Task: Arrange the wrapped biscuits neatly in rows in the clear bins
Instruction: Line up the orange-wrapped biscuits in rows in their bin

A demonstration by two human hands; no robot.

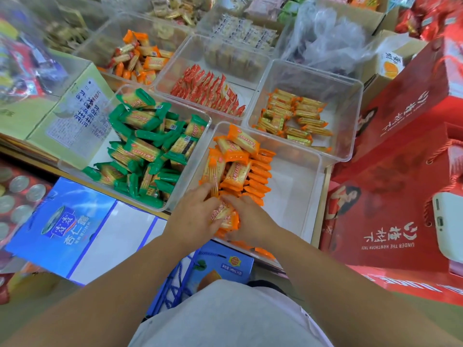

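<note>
A clear bin (310, 186) in front of me holds orange-wrapped biscuits (238, 169), some stacked on edge in a row, others loose on top. Its right half is bare. Both hands are at the near left corner of this bin. My left hand (193, 216) and my right hand (250, 221) together grip a small bundle of orange biscuit packs (225, 215) between them. To the left, another clear bin (200, 136) is heaped with green-wrapped biscuits (147, 149) lying in disorder.
Farther bins hold red packs (208, 91), yellow-orange packs (293, 116) and loose orange packs (140, 58). Red gift boxes (400, 151) stand close on the right. A blue carton (65, 229) and a pale green carton (75, 113) sit on the left.
</note>
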